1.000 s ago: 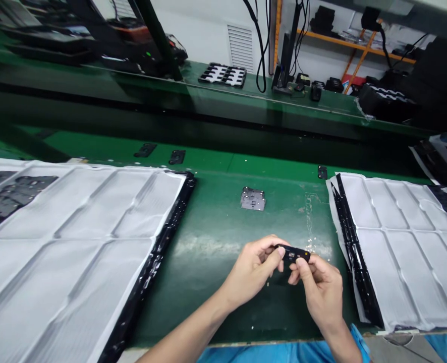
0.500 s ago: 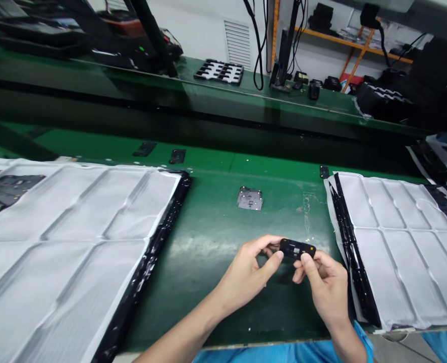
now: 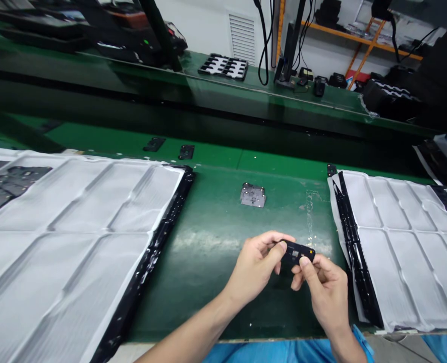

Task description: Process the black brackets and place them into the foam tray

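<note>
Between my two hands is a small black rectangular part [image 3: 296, 252] with a yellow square at its right end and small pale patches in the middle. My left hand [image 3: 259, 259] pinches its left end, thumb on top. Its right end is gripped by my right hand [image 3: 322, 282], the thumb pressed on the near edge. The part is held above the green work surface [image 3: 193, 282]. Farther off, a grey flat part [image 3: 253, 195] with small holes lies by itself on that surface.
White lined trays [image 3: 75, 217] stand at left, with dark flat parts [image 3: 15, 184] on them. Another white tray stack [image 3: 408, 242] is at right. Small black parts [image 3: 186, 152] lie on the green strip behind. A black-and-white tray [image 3: 223, 66] rests on the back ledge.
My left thumb has moved onto the top left of the black part, covering more of it. The part tilts slightly more down to the right. The camera view has shifted a little.
</note>
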`<action>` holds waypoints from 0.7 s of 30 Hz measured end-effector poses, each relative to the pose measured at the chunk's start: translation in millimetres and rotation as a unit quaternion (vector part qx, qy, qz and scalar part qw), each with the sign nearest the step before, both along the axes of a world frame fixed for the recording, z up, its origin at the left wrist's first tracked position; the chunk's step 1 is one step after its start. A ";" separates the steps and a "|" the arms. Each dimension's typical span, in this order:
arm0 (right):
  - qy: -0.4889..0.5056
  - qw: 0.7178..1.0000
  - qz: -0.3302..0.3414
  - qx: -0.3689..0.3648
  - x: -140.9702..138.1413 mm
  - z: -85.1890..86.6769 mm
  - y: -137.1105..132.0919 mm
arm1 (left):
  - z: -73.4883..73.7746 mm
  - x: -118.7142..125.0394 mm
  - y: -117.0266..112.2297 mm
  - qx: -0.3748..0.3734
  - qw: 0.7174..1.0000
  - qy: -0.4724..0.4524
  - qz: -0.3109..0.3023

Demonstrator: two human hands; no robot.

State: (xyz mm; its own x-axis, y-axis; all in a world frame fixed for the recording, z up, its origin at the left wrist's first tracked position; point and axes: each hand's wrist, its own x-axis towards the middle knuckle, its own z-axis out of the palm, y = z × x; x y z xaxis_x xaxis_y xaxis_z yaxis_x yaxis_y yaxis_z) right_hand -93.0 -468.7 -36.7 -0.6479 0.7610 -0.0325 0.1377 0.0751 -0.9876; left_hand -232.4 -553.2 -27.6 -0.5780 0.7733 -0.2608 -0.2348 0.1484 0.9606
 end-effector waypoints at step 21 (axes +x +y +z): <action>0.048 0.998 0.003 0.032 -1.1 -9.4 0.8 | 5.3 13.2 -17.0 0.017 0.998 0.031 0.042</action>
